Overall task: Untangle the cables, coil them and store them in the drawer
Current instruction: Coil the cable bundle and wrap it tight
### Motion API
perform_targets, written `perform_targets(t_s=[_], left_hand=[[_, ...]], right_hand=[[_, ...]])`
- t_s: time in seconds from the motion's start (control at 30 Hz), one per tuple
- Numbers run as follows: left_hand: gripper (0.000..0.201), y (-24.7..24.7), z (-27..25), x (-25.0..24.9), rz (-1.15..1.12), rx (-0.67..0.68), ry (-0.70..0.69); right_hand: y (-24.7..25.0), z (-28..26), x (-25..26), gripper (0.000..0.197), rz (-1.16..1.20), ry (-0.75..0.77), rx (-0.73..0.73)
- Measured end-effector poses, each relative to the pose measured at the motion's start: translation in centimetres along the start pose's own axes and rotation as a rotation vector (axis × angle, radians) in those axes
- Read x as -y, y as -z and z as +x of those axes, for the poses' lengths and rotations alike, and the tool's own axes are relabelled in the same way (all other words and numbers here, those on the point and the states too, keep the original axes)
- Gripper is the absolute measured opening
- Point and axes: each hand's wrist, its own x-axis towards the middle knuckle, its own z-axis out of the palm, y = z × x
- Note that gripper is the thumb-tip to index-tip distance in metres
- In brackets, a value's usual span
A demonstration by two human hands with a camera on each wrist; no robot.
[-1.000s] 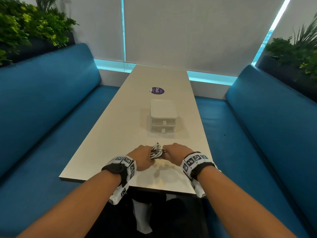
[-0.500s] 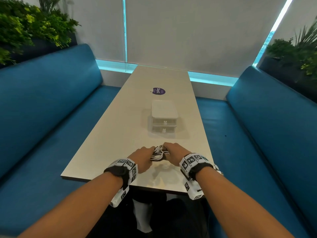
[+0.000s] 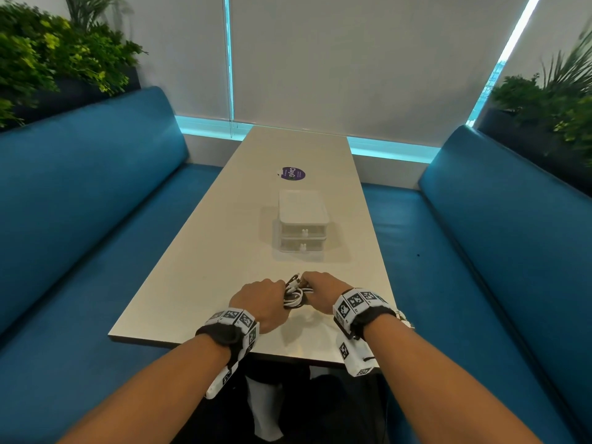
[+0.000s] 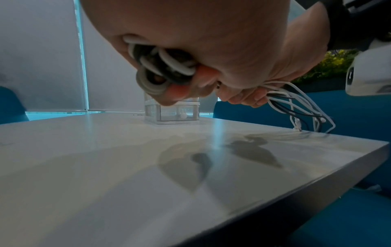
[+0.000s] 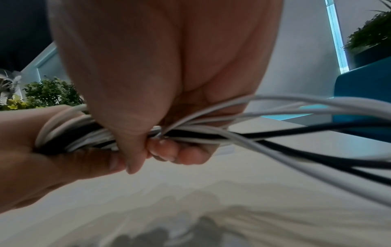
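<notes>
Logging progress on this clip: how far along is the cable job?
Early stage. Nothing looks stored: both drawers of the clear plastic two-drawer box are closed. In hand: the left hand and right hand grip the bundle of white and black cables above the pale table, loose ends trailing past the right hand. Left: separating, coiling, opening a drawer, storing.
</notes>
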Motion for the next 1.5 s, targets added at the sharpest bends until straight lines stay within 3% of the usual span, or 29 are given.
perform_targets(t_s=[0.2, 0.5, 0.7, 0.83, 0.93, 1.1, 1.2, 1.3, 1.4, 1.5], left_hand=[[0.017, 0.6, 1.0, 2.0, -0.115, -0.086, 0.113], [0.044, 1.1, 3.2, 4.4, -0.488, -0.204, 0.354], [0.04, -0.2, 2.4, 4.0, -0.801, -0.092, 0.36], [0.065, -0.7, 1.7, 3.9, -0.949, -0.018, 0.292], [0.072, -0.9, 1.4, 3.4, -0.979, -0.024, 0.26], [0.066, -0.7, 2.3, 0.6, -1.121, -0.06, 0.216], [0.048, -0.5, 3.1, -0.3, -1.278, -0.087, 0.324], [0.025, -0.5, 3.8, -0.4, -1.264, -0.127, 0.444], [0.027, 0.0, 4.1, -0.2, -1.215, -0.197, 0.48], [0.03, 1.0, 4.4, 0.6, -1.343, -0.257, 0.471]], right_hand=[[0.4, -0.5, 0.0, 0.027, -0.004, 0.006, -0.046], [-0.8, -1.2, -0.2, 0.036, 0.059, 0.027, -0.127], [-2.1, -1.2, 0.1, 0.031, 0.113, 0.053, -0.155], [-2.3, -1.2, 0.9, 0.024, 0.103, 0.075, -0.126], [-2.2, -1.3, 1.5, 0.023, 0.076, 0.09, -0.106], [-2.8, -0.9, 3.9, 0.025, -0.005, 0.143, 0.005], [-2.8, -0.6, 4.1, 0.023, 0.026, 0.126, 0.001], [-2.8, -0.8, 3.9, 0.024, 0.084, 0.149, 0.002], [-2.4, -1.0, 4.1, 0.022, 0.183, 0.223, -0.035], [-2.3, -0.9, 3.0, 0.011, 0.223, 0.214, -0.086]])
